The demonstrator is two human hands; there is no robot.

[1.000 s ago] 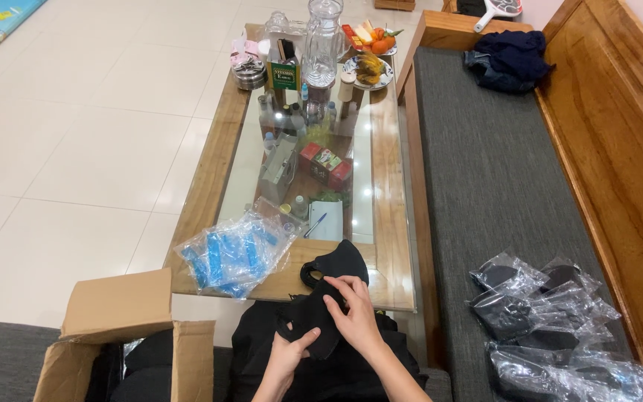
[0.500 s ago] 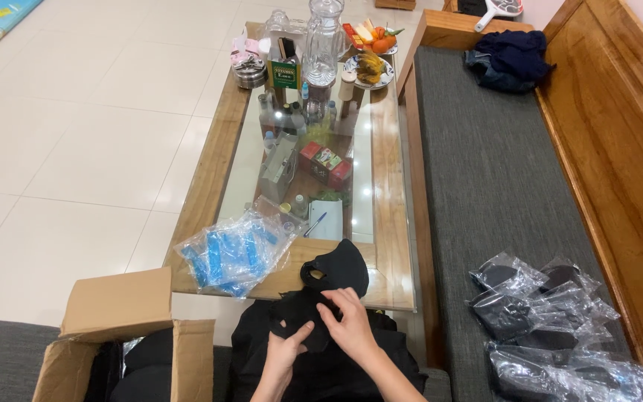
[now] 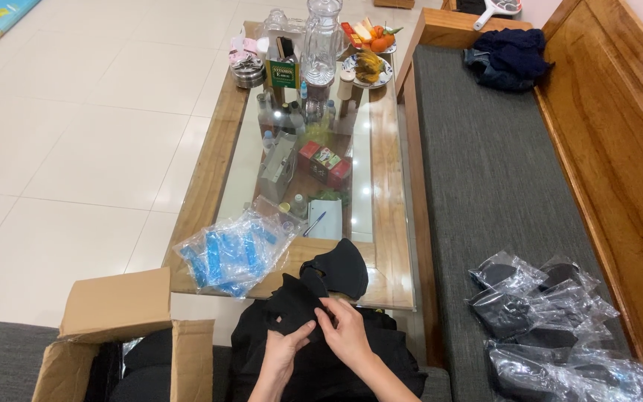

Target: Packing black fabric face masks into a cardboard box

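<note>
- Hands met low in the head view, just off the near edge of the tabletop (image 3: 388, 223), a glass pane framed in wood.
- The left hand (image 3: 286, 356) was closed on the lower part of a black fabric piece (image 3: 295, 309), fingers curled into the cloth.
- The right hand (image 3: 347, 333) pinched the same black fabric piece from the right side, thumb and fingertips pressed together on a fold.
- The fabric rose from the lap, and its rounded upper end lay over the near edge of the tabletop.
- A heap of more black cloth (image 3: 321, 368) sat under both hands.
- A bundle of clear plastic bags with blue printing (image 3: 236, 253) rested at the near left corner of the tabletop, just beside the fabric.
- An open brown cardboard box (image 3: 124, 327) stood to the left of the hands, flaps up, with dark cloth inside.
- A pile of clear bags holding dark items (image 3: 552, 327) lay on the grey bench cushion (image 3: 485, 186), well apart to the right.
- A tall glass jug (image 3: 320, 37) and a plate of fruit (image 3: 370, 65) stood at the far end of the tabletop.
</note>
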